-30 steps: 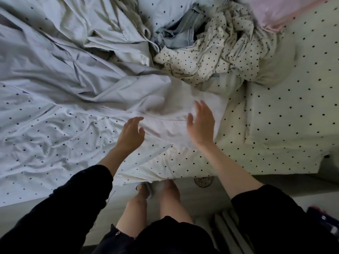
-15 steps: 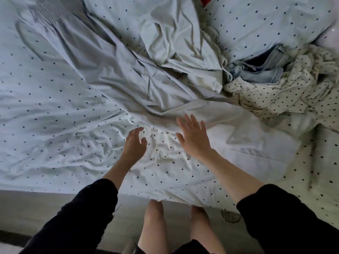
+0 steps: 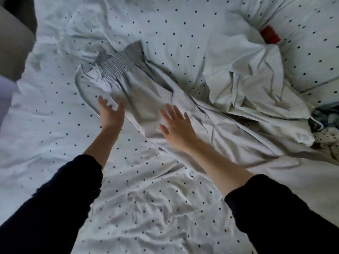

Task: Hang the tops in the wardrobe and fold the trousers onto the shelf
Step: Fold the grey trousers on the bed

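A person looks down at a bed (image 3: 55, 136) covered with a white sheet dotted in dark spots. Pale grey trousers (image 3: 146, 92) lie stretched across it on a diagonal, the gathered elastic waistband (image 3: 117, 61) toward the upper left and the legs running down toward the right edge. Both arms reach forward in dark sleeves.

The left hand (image 3: 111, 116) is at the near edge of the trousers just below the waistband, fingers spread and loosely straight, gripping nothing; motion blur hides whether it touches the cloth. The right hand (image 3: 177, 126) lies palm down on the trouser fabric further along, fingers straight and splayed, holding nothing.

To the right of the trousers sits a crumpled pile of white cloth (image 3: 256, 85). A small red object (image 3: 270, 36) shows in a fold near the top right. At the far right edge, a scrap of blue denim (image 3: 326, 118) and a spotted cream garment (image 3: 330, 143) peek into view.
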